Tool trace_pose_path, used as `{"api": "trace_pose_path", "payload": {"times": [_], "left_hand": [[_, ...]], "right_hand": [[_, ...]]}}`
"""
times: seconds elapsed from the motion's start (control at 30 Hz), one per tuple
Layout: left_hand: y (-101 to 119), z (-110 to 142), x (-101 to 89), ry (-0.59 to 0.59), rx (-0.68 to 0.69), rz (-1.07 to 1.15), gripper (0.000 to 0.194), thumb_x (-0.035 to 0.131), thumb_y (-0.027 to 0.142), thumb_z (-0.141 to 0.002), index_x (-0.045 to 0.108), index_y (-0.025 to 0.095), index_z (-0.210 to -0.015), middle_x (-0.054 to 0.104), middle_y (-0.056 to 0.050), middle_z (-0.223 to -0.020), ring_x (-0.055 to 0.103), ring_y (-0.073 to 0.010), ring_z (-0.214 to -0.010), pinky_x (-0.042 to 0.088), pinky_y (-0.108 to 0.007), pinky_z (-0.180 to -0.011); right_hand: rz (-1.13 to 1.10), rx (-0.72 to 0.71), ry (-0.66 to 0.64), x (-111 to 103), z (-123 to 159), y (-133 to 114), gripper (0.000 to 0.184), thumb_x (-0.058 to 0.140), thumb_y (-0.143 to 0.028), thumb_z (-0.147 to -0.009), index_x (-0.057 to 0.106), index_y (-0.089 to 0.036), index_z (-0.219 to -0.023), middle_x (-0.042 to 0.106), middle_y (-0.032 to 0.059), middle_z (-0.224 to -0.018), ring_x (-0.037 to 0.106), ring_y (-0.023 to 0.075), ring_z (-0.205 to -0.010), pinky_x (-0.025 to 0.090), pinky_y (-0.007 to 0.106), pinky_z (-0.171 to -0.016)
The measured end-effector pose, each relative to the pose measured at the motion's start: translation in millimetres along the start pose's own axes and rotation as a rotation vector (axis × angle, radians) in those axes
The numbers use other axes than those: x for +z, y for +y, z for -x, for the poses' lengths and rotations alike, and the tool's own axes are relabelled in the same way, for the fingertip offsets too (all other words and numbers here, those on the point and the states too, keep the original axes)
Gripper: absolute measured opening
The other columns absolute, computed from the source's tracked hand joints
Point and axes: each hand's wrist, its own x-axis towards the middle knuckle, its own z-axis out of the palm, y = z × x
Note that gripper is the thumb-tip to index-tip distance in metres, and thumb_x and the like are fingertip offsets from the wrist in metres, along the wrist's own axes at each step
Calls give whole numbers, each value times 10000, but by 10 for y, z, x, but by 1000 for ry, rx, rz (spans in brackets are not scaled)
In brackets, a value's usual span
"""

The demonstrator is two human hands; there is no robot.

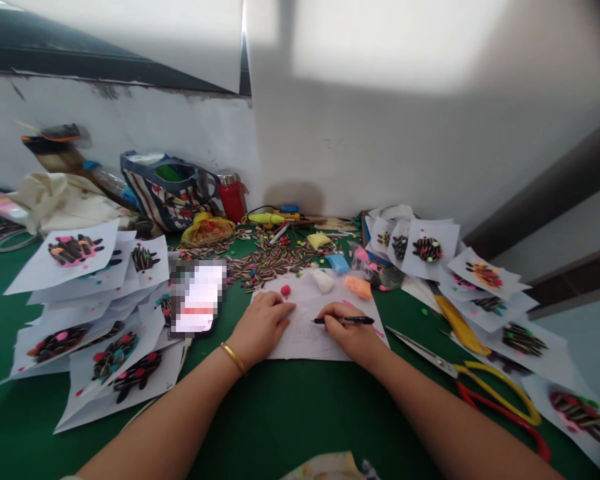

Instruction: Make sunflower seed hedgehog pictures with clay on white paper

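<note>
A black pen (353,321) is gripped in my right hand (351,337), its tip on a white sheet of paper (280,349) with faint dark lines. My left hand (263,327), below a gold bracelet's arm, lies on the sheet's left side with its fingers stretched toward the middle. Just beyond those fingers sits a small red clay ball (285,291). Lumps of white clay (323,281) and orange clay (359,287) rest at the sheet's far edge. Blue clay (338,263) and yellow clay (319,240) lie farther back.
Sunflower seeds (260,263) are strewn beyond the paper. Sheets bearing seed-and-clay figures (115,360) pile up on the left, others (490,303) on the right. Scissors (455,369) lie right of my right hand. A phone (199,297), red flask (233,198) and patterned bag (167,193) stand leftward.
</note>
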Motion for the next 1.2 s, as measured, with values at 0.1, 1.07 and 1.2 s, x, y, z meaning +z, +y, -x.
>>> {"api": "trace_pose_path", "payload": {"times": [0.1, 1.07, 1.2], "left_hand": [[7, -2, -9, -1, 3, 0, 348, 564, 189, -871, 646, 241, -1206, 570, -88, -1095, 506, -242, -1038, 425, -427, -981], [8, -4, -10, -3, 10, -11, 342, 568, 195, -869, 648, 237, -1198, 575, -89, -1088, 512, -240, -1032, 429, -422, -970], [5, -7, 2, 7, 14, -6, 340, 568, 196, -869, 650, 240, -1196, 575, -86, -1085, 512, -238, -1029, 431, -420, -968]], "right_hand": [[13, -4, 11, 0, 4, -2, 190, 483, -185, -824, 672, -199, -826, 679, 15, -810, 612, 176, -789, 456, 277, -730], [4, 6, -23, -2, 14, 47, 188, 487, -163, -804, 671, -199, -824, 683, 14, -831, 618, 171, -808, 456, 276, -717], [23, 18, -24, -6, 13, 42, 190, 486, -166, -803, 671, -199, -832, 679, 13, -819, 610, 169, -786, 447, 269, -682]]}}
